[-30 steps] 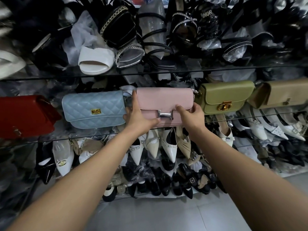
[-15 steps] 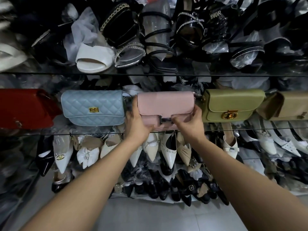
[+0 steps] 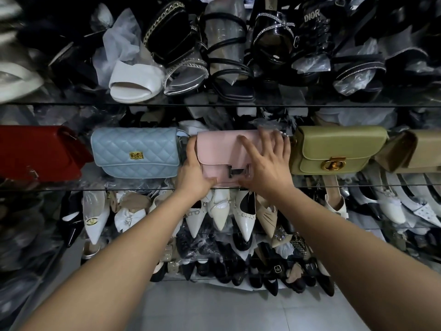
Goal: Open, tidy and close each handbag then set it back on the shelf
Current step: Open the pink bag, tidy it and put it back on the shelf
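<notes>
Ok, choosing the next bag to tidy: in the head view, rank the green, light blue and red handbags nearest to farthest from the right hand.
1. green handbag, just right of the right hand.
2. light blue handbag, left, beyond the pink handbag the left hand grips.
3. red handbag, farthest left in the row.

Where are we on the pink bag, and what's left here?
Done: the pink handbag sits on the glass shelf, flap down, clasp looks fastened. In hand: left hand grips its left end, right hand presses flat on the flap. Left: letting go; the blue bag, green bag, red bag and tan bag all look closed, but whether they were tidied cannot be told.
</notes>
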